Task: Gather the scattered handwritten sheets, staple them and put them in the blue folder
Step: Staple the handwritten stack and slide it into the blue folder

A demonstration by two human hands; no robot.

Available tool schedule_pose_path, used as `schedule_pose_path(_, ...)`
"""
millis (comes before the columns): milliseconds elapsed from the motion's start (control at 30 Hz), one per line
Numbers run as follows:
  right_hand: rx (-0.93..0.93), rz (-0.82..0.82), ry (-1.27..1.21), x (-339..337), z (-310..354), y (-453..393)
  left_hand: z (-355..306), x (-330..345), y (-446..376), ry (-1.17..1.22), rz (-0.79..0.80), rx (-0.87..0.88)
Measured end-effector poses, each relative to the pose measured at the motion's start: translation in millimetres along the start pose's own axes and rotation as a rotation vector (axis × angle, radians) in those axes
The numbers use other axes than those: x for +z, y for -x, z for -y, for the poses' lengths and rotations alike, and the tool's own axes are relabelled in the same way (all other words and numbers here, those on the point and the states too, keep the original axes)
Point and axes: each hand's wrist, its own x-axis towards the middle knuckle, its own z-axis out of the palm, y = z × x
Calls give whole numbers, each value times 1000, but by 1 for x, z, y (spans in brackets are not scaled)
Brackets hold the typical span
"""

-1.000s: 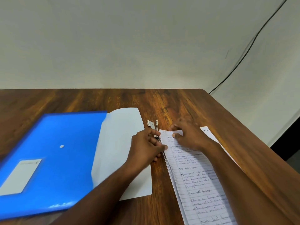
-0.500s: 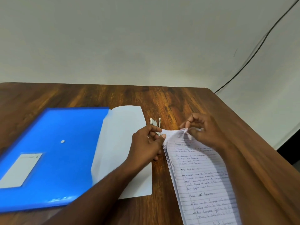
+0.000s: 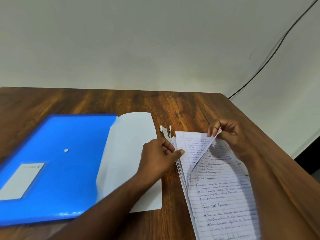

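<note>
From my head camera, the writing I can make out is blue ink on the lined handwritten sheets (image 3: 223, 191); the words are too blurred to read. The blue folder (image 3: 57, 163) carries a pale label (image 3: 20, 181) near its closer left corner, with a small mark at its top that I cannot read, and a white snap button (image 3: 66, 150) sits at the folder's middle.

My right hand (image 3: 230, 135) pinches the far right corner of the top sheets between thumb and curled fingers, lifting them so they peel up and show the page beneath. My left hand (image 3: 161, 156) presses its thumb on the stack's left edge near the top, fingers curled around the stapler (image 3: 165, 133), whose metal end sticks out just beyond my knuckles.

The stack lies between my hands and runs toward me off the bottom of the picture. The folder lies flat to the left of my left hand, its white flap (image 3: 129, 161) open and partly under my left wrist. The wooden table (image 3: 173, 104) shows bare wood beyond my fingers up to the wall, and its right edge runs close beside my right forearm. A black cable (image 3: 270, 56) hangs on the wall beyond the table's far right corner.
</note>
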Motion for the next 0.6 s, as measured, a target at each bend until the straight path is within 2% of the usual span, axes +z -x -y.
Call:
schedule_pose_path(133, -2, -8, -44, 1, 1, -1, 0, 1, 0, 14, 11, 28)
schedule_pose_path(267, 109, 32, 179, 15, -16, -6, 0, 3, 0, -6, 26, 56)
schedule_pose_path(367, 174, 150, 444, 30, -21, -6, 1, 2, 0, -24, 32, 68)
schedule_pose_path(433, 173, 180, 475, 33, -20, -5, 2, 2, 0, -37, 29, 73)
schedule_pose_path(600, 190, 115, 485, 23, -21, -4, 3, 3, -1, -70, 35, 91)
